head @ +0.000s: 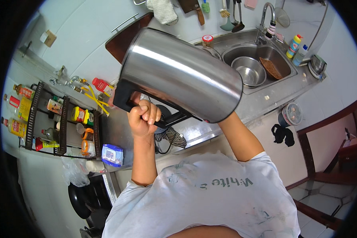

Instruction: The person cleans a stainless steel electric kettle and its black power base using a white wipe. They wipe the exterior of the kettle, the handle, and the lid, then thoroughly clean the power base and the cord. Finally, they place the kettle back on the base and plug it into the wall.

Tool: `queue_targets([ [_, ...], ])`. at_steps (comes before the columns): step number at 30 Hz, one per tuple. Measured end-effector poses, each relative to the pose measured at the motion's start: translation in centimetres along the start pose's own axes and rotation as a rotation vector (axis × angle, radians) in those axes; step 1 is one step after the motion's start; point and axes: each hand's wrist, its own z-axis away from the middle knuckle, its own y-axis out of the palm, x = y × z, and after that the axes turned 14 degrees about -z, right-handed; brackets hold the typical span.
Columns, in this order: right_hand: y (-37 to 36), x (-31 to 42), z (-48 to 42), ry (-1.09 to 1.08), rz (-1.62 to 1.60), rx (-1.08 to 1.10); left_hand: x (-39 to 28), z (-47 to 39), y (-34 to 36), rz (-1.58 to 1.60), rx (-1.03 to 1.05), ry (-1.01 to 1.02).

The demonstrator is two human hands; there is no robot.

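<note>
My left hand (144, 117) is closed around the black handle of a stainless-steel electric kettle (181, 74). The kettle is tilted nearly on its side above the counter, its rounded end at the right. Behind it my right forearm (241, 136) disappears, and that hand is hidden by the kettle's body. A round dark base (163, 111) is partly visible below the handle, on the counter. Beside it lie a striped cloth (174, 138) and a dark cord.
A steel sink (287, 64) at upper right holds a metal basin (248, 71) and a brown strainer-like piece (270, 68). A condiment rack (64, 128) and a wipes pack (112, 155) are at left. A red-lidded jar (207, 41) stands behind the kettle. A lidded bucket (291, 114) is on the floor.
</note>
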Motion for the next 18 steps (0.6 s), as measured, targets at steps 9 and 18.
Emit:
queue_targets([
  [9,-2.5,6.6,-0.1,0.205,-0.283,-0.006,0.2,1.5,-0.5,-0.187,0.143,0.145],
  [18,-3.6,10.5,3.7,0.074,-0.675,0.305,0.2,2.1,1.8,-0.717,-0.061,0.185],
])
